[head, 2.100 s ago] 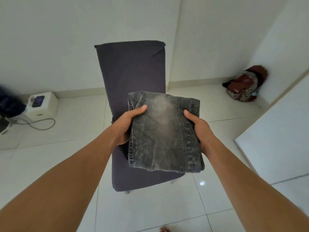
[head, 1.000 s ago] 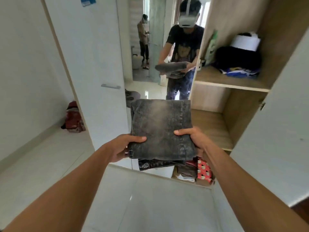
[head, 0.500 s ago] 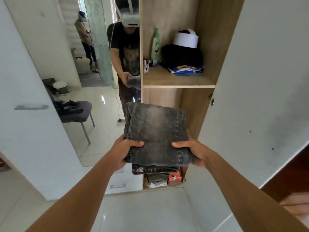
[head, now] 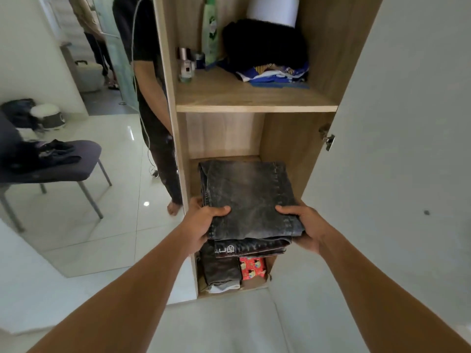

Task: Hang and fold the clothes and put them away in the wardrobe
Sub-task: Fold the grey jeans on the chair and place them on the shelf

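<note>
Two bare forearms reach forward from the lower edge of the view. The left hand grips the near left corner of the folded jeans, thumb lying on top and fingers curled beneath. The right hand clasps the near right corner in the same way, thumb above and fingers below. The jeans are dark grey with a faded wash, folded into a thick rectangle, and a lower layer with a small pale label shows under the near edge. They are held flat, reaching into the middle compartment of the wardrobe; whether they rest on its shelf cannot be told.

Below the jeans, in the lower compartment, lie a dark folded garment and, just beside it on the right, a red patterned cloth. The white wardrobe door stands open on the right, with a metal hinge at its edge.

Above, the upper shelf carries a tall green bottle, a small bottle near its left front, and a black pile of clothing resting on blue fabric. To the left, a mirror reflects a chair with dark clothes on its seat.
</note>
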Demonstrator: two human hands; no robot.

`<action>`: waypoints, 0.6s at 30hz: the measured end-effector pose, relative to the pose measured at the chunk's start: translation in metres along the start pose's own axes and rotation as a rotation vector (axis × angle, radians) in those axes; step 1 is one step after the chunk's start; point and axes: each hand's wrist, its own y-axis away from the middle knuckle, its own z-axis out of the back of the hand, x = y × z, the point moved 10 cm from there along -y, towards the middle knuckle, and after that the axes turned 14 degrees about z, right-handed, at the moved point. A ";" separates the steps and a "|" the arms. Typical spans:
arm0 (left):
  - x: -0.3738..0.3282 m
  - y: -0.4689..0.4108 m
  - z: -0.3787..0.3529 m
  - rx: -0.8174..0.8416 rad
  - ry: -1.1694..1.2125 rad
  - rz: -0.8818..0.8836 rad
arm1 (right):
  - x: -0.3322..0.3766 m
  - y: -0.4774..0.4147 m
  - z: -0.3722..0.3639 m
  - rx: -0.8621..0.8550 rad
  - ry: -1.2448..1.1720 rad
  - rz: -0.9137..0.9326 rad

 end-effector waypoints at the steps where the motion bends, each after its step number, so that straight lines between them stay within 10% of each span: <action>1: -0.004 -0.012 -0.003 -0.011 -0.019 -0.013 | -0.003 -0.016 0.006 0.010 0.005 0.012; 18: -0.030 -0.271 0.036 -0.493 -0.188 -0.205 | -0.118 -0.284 0.024 0.131 0.243 0.007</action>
